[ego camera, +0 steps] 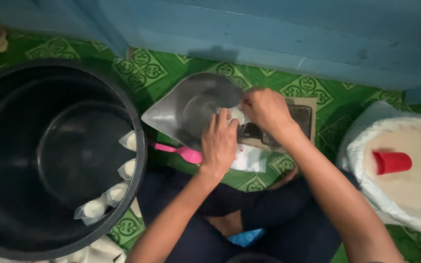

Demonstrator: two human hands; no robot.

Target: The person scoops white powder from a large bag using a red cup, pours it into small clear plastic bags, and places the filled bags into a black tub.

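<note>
My left hand (pixel 219 142) and my right hand (pixel 267 110) both pinch a small clear plastic bag of white powder (pixel 236 114). They hold it over the rim of a grey metal scale pan (pixel 181 109) that sits on a weighing scale (pixel 298 117). A pink plastic spoon (pixel 181 152) lies just left of my left hand. Under my left wrist lies a stack of clear flat plastic bags (pixel 252 158).
A large black tub (pixel 49 156) at the left holds several small filled bags (pixel 118 191) along its inner wall. An open white sack of pale powder (pixel 405 170) with a red cup (pixel 392 161) stands at the right. A blue wall (pixel 269 34) runs behind, above green patterned flooring.
</note>
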